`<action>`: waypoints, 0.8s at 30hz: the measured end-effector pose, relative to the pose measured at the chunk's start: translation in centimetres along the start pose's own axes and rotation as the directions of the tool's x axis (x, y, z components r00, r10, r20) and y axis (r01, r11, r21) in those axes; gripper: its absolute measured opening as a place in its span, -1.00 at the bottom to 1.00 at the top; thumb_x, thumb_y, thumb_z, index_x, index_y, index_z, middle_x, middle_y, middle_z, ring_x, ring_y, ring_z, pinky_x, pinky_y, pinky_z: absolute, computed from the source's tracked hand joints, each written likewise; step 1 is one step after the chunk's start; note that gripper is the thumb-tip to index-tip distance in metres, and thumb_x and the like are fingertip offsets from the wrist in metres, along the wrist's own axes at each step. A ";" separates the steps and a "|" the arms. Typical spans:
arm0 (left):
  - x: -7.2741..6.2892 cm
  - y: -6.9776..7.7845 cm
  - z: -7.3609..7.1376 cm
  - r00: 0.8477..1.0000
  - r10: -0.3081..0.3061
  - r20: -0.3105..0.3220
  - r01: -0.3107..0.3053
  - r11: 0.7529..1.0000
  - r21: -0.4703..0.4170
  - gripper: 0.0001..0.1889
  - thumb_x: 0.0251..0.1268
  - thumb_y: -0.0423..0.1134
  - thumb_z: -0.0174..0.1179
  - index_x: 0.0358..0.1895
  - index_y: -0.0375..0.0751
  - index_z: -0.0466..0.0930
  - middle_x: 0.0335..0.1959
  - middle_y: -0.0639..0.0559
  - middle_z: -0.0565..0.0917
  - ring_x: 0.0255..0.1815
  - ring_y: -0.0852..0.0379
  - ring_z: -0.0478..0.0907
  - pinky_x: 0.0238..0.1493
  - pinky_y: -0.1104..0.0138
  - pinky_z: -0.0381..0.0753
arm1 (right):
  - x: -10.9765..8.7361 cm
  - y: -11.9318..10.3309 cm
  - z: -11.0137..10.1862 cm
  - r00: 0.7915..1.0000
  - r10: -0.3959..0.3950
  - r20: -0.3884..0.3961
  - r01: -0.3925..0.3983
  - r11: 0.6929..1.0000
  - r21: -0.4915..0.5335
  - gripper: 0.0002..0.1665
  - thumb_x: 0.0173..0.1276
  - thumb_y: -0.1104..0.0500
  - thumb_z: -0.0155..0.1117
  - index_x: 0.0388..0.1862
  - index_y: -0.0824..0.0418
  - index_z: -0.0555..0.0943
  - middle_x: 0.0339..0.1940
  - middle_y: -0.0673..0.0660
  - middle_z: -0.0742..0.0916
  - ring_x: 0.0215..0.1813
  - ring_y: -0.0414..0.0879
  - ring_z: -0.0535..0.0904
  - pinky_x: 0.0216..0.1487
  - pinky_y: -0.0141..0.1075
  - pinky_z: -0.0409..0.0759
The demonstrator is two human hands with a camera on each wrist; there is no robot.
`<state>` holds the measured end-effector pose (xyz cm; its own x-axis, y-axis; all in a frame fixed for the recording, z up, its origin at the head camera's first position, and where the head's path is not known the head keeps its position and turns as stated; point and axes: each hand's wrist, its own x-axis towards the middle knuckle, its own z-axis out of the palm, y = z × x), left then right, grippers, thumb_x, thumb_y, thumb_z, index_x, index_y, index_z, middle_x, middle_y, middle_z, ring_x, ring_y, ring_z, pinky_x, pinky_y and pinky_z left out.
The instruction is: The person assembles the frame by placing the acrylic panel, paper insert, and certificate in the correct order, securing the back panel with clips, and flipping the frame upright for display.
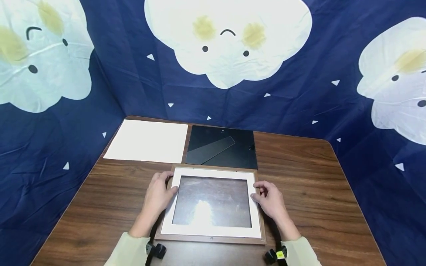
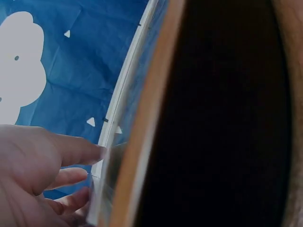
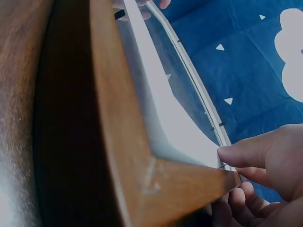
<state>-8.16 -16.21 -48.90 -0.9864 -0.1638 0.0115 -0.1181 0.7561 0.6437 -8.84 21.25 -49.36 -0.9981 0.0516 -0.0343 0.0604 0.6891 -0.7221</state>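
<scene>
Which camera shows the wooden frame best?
Head view: it looks down on nearly the whole wooden frame. Left wrist shows only slanted parts of its sides; right wrist shows one corner close up, plus partial sides.

No legible text, the mark on the yellow label (image 1: pixel 280 255) too small.

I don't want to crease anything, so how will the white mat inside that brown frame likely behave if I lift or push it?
The white mat will probably flex or twist, since only narrow strips surround its large rectangular opening. It's likely light, given that big cut-out. Pushed sideways, it may catch against the brown frame, whose rim surrounds it.
</scene>
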 end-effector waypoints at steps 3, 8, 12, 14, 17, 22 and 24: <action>0.2 0.0 0.2 1.000 0.002 -0.004 -0.002 1.000 -0.009 -0.45 0.21 -0.29 0.40 0.28 -0.34 0.56 0.07 -0.27 0.56 -0.06 -0.13 0.55 -0.06 0.02 0.57 | 0.2 0.1 -0.1 1.000 0.003 -0.011 -0.003 1.000 -0.006 -0.66 0.13 0.29 0.54 -0.08 0.17 0.73 -0.32 0.09 0.60 -0.36 -0.19 0.46 -0.28 -0.40 0.39; 0.5 0.0 0.3 1.000 -0.003 -0.010 0.002 1.000 -0.025 -0.41 0.22 -0.28 0.41 0.32 -0.36 0.52 0.04 -0.25 0.57 -0.12 -0.09 0.55 -0.13 0.09 0.55 | 0.4 0.1 -0.4 0.999 0.053 0.001 -0.053 0.999 0.007 -0.51 0.15 0.27 0.54 0.09 0.24 0.65 -0.26 0.12 0.64 -0.32 -0.16 0.50 -0.29 -0.40 0.43; 0.8 0.1 0.4 1.000 0.012 -0.012 -0.013 0.999 -0.041 -0.39 0.21 -0.30 0.42 0.33 -0.43 0.50 0.02 -0.26 0.60 -0.11 -0.10 0.59 -0.11 0.06 0.58 | 0.4 0.1 -0.8 0.995 0.095 0.015 -0.095 0.995 0.013 -0.34 0.16 0.25 0.53 0.25 0.33 0.54 -0.24 0.15 0.66 -0.29 -0.14 0.53 -0.31 -0.42 0.45; 0.9 0.2 0.4 1.000 0.026 -0.009 -0.026 0.999 -0.047 -0.38 0.19 -0.32 0.43 0.32 -0.45 0.51 0.00 -0.26 0.61 -0.13 -0.08 0.59 -0.12 0.08 0.58 | 0.4 0.2 -1.0 0.995 0.103 0.018 -0.103 0.995 0.005 -0.31 0.16 0.25 0.53 0.27 0.36 0.53 -0.25 0.16 0.67 -0.29 -0.13 0.53 -0.32 -0.41 0.45; 1.0 0.2 0.6 0.999 0.045 -0.002 -0.045 0.997 -0.056 -0.38 0.16 -0.34 0.44 0.31 -0.47 0.52 -0.03 -0.24 0.63 -0.18 -0.04 0.59 -0.16 0.13 0.56 | 0.4 0.4 -1.3 0.993 0.115 0.030 -0.115 0.993 0.001 -0.31 0.16 0.25 0.52 0.27 0.39 0.52 -0.25 0.15 0.66 -0.29 -0.13 0.53 -0.33 -0.40 0.46; 0.9 0.3 0.7 0.998 0.054 0.022 -0.053 0.996 -0.068 -0.38 0.16 -0.36 0.44 0.30 -0.50 0.52 -0.06 -0.23 0.63 -0.22 0.00 0.56 -0.22 0.22 0.52 | 0.5 0.7 -1.8 0.988 0.144 0.064 -0.144 0.990 -0.001 -0.30 0.16 0.26 0.54 0.27 0.37 0.51 -0.24 0.15 0.64 -0.27 -0.10 0.53 -0.30 -0.37 0.48; 0.9 0.3 0.7 0.998 0.059 0.032 -0.056 0.996 -0.072 -0.38 0.16 -0.36 0.44 0.30 -0.50 0.51 -0.07 -0.22 0.62 -0.23 0.01 0.55 -0.23 0.23 0.51 | 0.5 0.7 -2.0 0.986 0.150 0.075 -0.150 0.989 -0.008 -0.30 0.16 0.26 0.54 0.27 0.37 0.50 -0.24 0.16 0.64 -0.25 -0.08 0.53 -0.29 -0.34 0.48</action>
<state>-9.17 -15.66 -49.19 -0.9948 -0.0989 0.0250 -0.0538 0.7164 0.6956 -9.31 23.20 -48.55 -0.9758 0.1001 -0.1945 0.2098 0.6795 -0.7030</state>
